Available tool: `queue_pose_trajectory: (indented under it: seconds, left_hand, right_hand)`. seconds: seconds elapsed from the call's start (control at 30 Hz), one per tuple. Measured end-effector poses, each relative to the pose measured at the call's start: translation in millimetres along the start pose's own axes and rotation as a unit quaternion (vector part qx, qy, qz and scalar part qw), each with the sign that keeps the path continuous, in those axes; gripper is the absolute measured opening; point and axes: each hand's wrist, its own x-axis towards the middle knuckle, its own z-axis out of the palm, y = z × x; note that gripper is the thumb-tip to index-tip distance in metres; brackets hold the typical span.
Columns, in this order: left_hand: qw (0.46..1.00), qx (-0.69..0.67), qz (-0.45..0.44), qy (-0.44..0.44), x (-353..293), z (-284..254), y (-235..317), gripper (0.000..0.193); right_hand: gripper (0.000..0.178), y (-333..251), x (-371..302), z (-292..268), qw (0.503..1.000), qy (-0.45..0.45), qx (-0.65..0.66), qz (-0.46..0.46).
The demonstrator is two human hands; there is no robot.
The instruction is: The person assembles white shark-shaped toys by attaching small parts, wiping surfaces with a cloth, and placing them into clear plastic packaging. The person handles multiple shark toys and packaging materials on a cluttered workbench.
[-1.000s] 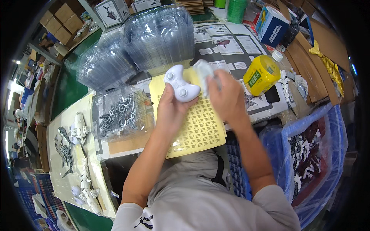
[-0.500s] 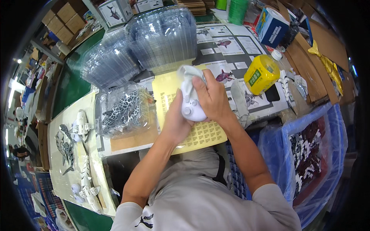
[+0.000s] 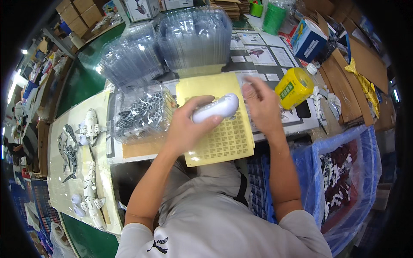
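White plastic toy body (image 3: 215,108), smooth and oblong, lies gripped in the left hand (image 3: 189,127) above the yellow sticker sheet (image 3: 223,137). The right hand (image 3: 262,101), just right of it, pinches its fingertips, seemingly on a small sticker. The step looks like labelling; next calls for careful placement.

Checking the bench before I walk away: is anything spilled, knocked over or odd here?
The yellow bottle lies on its side, right of the right hand, but no spill shows. The left hand grips a white toy above the yellow sticker sheet.
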Motion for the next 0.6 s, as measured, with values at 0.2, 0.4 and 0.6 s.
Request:
queue_pose_trajectory:
  seconds: [0.2, 0.4, 0.6]
  left_hand:
    - [0.963, 0.149, 0.198, 0.103, -15.7, -7.2, 10.2, 0.086]
    - [0.971, 0.102, 0.168, 0.133, -32.7, -14.5, 9.0, 0.087]
    - [0.954, 0.151, 0.189, 0.178, -46.2, -28.3, 2.5, 0.093]
  right_hand:
    - [0.053, -28.3, -26.5, 20.4, 0.944, -0.156, 0.271, 0.106]
    - [0.063, -34.2, -28.1, 39.4, 0.934, -0.133, 0.33, 0.027]
    - [0.058, -42.2, -38.8, 62.9, 0.925, -0.089, 0.365, 0.053]
